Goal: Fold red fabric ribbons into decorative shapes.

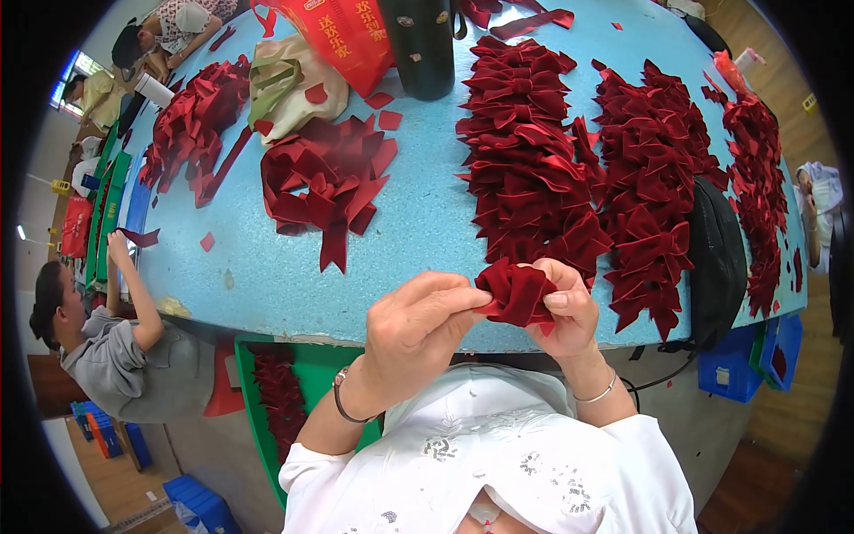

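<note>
Grip: both hands are closed on one dark red velvet bow [518, 292], which is held up between them just above the near edge of the blue table [418, 222].
Left hand [411, 334]: thumb and fingertips are pressed together on the bow's left side, so the fabric is pinched there; a bracelet is worn at the wrist.
Right hand [567, 311]: the fingers are curled over the bow's right side and top, with the thumb pressed against the fabric; a thin bangle is worn at the wrist.
Bow: it is bunched into folds between the two pinches, and its lower tail is partly hidden by the right hand.
Just beyond: a long heap of finished red bows [525, 151] is spread on the table directly behind the hands, and a second heap [654, 178] lies to its right.
Further left: a pile of cut red ribbon pieces [325, 182] is laid out, well apart from the hands.
Far edge: a dark cylindrical container [425, 44] is stood on the table.
Below left: a green tray [307, 383] with red pieces is seen beside the person's left arm.
Side: another person in grey [124, 351] is seated at the table's left end.
</note>
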{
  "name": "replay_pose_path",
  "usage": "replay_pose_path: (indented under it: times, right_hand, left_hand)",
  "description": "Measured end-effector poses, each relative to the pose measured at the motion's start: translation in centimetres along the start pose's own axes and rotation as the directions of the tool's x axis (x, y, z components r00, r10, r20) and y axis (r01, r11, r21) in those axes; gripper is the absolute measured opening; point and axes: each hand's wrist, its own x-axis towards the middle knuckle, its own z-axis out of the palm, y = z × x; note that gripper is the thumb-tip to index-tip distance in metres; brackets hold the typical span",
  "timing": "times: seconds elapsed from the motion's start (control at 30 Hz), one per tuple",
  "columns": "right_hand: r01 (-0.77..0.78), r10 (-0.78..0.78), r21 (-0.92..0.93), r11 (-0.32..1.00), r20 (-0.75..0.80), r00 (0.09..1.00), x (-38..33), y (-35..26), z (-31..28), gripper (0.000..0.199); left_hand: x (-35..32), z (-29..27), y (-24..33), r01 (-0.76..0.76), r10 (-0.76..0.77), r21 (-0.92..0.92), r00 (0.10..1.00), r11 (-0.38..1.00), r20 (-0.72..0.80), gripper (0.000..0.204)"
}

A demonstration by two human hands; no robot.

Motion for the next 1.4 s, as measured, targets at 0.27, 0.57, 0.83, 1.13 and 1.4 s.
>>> replay_pose_path:
  times: [0.27,0.57,0.83,1.13,1.4]
  right_hand:
    - [-0.025,0.025,-0.003,1.000,0.048,0.999,0.2,0.1,0.2,0.008]
    - [-0.036,0.036,0.023,0.999,-0.014,0.999,0.0,0.3,0.1,0.013]
    - [0.011,-0.021,-0.119,0.993,-0.083,0.996,-0.2,0.4,-0.2,0.014]
    - [0.099,-0.091,-0.184,0.978,0.048,0.995,-0.4,0.2,0.1,0.015]
    - [0.139,-0.145,-0.316,0.939,0.004,0.989,-0.6,0.4,0.1,0.012]
  left_hand:
    - [-0.1,-0.3,0.2,0.045,-0.046,-0.148,0.999,0.988,-0.008,0.011]
    - [-0.7,0.0,-0.2,0.094,-0.101,-0.250,0.995,0.964,-0.013,0.011]
    - [-1.1,0.3,-1.0,0.197,-0.167,-0.366,0.979,0.910,0.113,0.010]
    - [-1.2,0.8,-0.4,0.306,-0.319,-0.464,0.946,0.832,0.053,0.008]
    - [-1.2,1.4,-0.3,0.356,-0.340,-0.522,0.931,0.775,0.129,0.009]
